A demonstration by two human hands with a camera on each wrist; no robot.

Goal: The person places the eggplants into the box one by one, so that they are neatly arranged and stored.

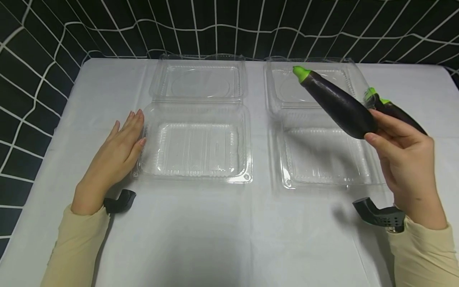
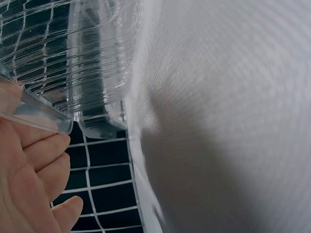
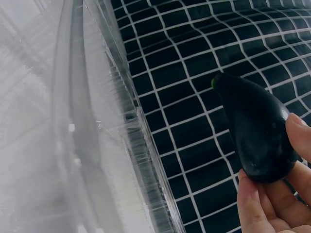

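My right hand (image 1: 408,159) pinches a dark purple eggplant (image 1: 337,101) by its rounded bottom end. Its green stem end points up and to the left, above the right clear plastic container (image 1: 322,159). In the right wrist view, thumb and fingers grip the same eggplant (image 3: 257,131). Fingers straight, my left hand (image 1: 116,153) lies along the left side of the left clear plastic container (image 1: 201,151). From the left wrist, the fingertips are seen at the container's rim (image 2: 48,119).
Behind the right hand lie more eggplants (image 1: 401,115), partly hidden, with green stem ends. Both containers have their lids (image 1: 206,81) folded back toward the far edge. A white cloth (image 1: 201,235) covers the table, and a dark cloth with white grid lines (image 1: 229,28) hangs behind.
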